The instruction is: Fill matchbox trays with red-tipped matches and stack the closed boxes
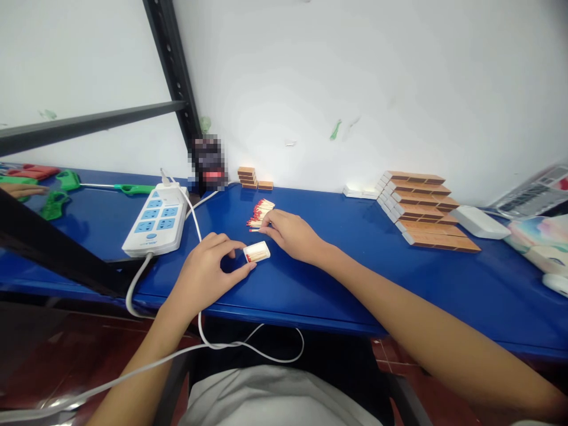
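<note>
A small white matchbox tray rests on the blue table with several red-tipped matches lying along its near side. My left hand grips this tray at its left end, index finger behind and thumb in front. Just beyond the tray lies a loose pile of matches, their red heads mostly to the left. At the pile's near edge, my right hand has thumb and index finger pinched on a match, its red head poking out to the left.
Stacked matchboxes rise in steps at right, with a smaller stack by the wall. A white power strip and its cable lie left, beside a black rack post. Another person's hand is near green lighters.
</note>
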{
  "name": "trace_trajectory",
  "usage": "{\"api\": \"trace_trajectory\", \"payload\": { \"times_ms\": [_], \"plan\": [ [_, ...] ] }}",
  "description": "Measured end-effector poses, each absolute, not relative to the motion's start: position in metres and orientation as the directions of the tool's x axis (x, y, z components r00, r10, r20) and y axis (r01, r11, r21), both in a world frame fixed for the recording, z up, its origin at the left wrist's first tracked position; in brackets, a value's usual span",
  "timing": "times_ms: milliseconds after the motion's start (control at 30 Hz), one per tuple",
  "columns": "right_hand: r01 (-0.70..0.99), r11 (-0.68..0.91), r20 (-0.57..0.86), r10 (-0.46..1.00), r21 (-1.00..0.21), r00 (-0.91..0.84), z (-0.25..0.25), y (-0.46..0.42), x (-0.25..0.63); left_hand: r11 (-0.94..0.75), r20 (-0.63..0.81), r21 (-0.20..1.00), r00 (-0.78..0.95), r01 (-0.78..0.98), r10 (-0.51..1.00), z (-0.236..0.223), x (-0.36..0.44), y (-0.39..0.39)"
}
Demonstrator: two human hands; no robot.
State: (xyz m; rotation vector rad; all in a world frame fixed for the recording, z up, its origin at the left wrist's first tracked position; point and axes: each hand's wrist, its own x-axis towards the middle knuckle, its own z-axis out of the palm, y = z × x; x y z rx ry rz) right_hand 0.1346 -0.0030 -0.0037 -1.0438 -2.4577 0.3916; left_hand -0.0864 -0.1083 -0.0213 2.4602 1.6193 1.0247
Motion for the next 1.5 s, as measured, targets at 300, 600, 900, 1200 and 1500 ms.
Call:
{"api": "trace_trajectory", "payload": {
  "times_ms": [300, 600, 900, 1200, 1500],
  "plan": [
    [0.478, 0.753, 0.244, 0.62, -0.453, -0.746, 0.006, -0.029, 0.143, -0.437, 0.527, 0.332, 0.219, 0.836, 0.821, -0.023, -0.086, -0.108],
    [0.36, 0.825, 0.296, 0.509, -0.434, -0.808, 0.003, -0.024, 0.147, -0.463, 0.516, 0.35, 0.245, 0.815, 0.821, -0.023, -0.087, -0.108],
    [0.396, 0.814, 0.28, 0.534, -0.426, -0.798, 0.005, -0.029, 0.149, -0.471, 0.512, 0.37, 0.247, 0.801, 0.823, -0.02, -0.086, -0.11],
    [0.482, 0.747, 0.43, 0.661, -0.458, -0.615, -0.004, -0.005, 0.144, -0.465, 0.496, 0.37, 0.253, 0.804, 0.831, -0.021, -0.085, -0.109],
    [0.546, 0.743, 0.356, 0.667, -0.388, -0.655, -0.02, 0.01, 0.138, -0.466, 0.487, 0.38, 0.255, 0.799, 0.835, -0.02, -0.086, -0.11]
  ]
}}
